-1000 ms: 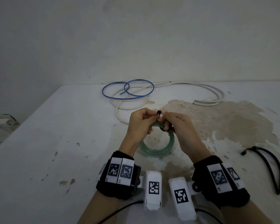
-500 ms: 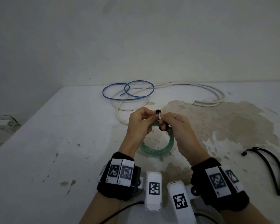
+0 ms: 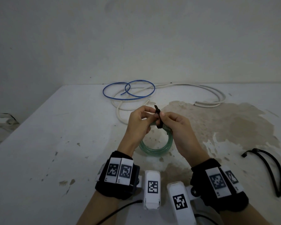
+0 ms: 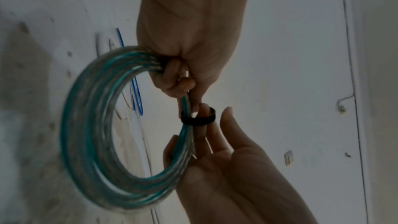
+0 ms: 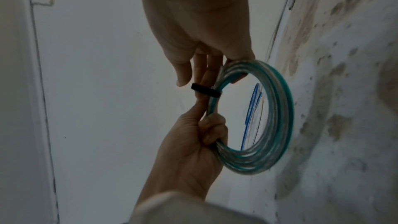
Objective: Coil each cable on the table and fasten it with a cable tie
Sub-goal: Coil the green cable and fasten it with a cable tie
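Observation:
A green-and-clear cable coil [image 3: 156, 150] hangs upright above the table's middle, held at its top by both hands. My left hand [image 3: 146, 114] grips the bundle with curled fingers [image 4: 170, 74]. A black cable tie [image 3: 157, 118] is looped around the strands between the hands. My right hand [image 3: 165, 116] pinches the tie, and one of its fingers [image 4: 204, 117] lies inside the loop beside the strands. In the right wrist view the cable tie [image 5: 205, 90] crosses the cable coil [image 5: 277, 117] just under my right fingers [image 5: 206, 71].
A loose blue cable [image 3: 128, 92] and a long white cable [image 3: 201, 90] lie at the table's far edge by the wall. A black cable [image 3: 271, 169] lies at the right. The table's left edge [image 3: 28, 119] runs diagonally; a brown stain covers the right centre.
More of the black tie now shows between my hands, its tip standing higher than before. Both hands stay at the top of the coil.

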